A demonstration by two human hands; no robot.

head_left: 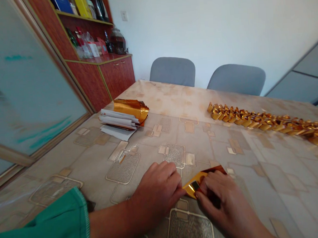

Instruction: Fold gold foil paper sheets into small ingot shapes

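A partly folded sheet of shiny gold foil paper (191, 188) lies at the near middle of the table between my hands. My right hand (220, 194) is closed over its right side, thumb and fingers pinching a fold. From the left, my left hand (163, 181) is curled, its fingertips gripping the pointed left corner of the paper; the palm hides those fingers in part. A reddish-gold edge of the sheet sticks out beyond my right knuckles.
On the patterned tablecloth (147, 155), a stack of white-backed sheets (118, 121) and a gold foil roll (128, 108) lie at the back left. A long row of folded gold foil pieces (256, 119) stretches along the right. Two grey chairs (172, 70) stand behind the table.
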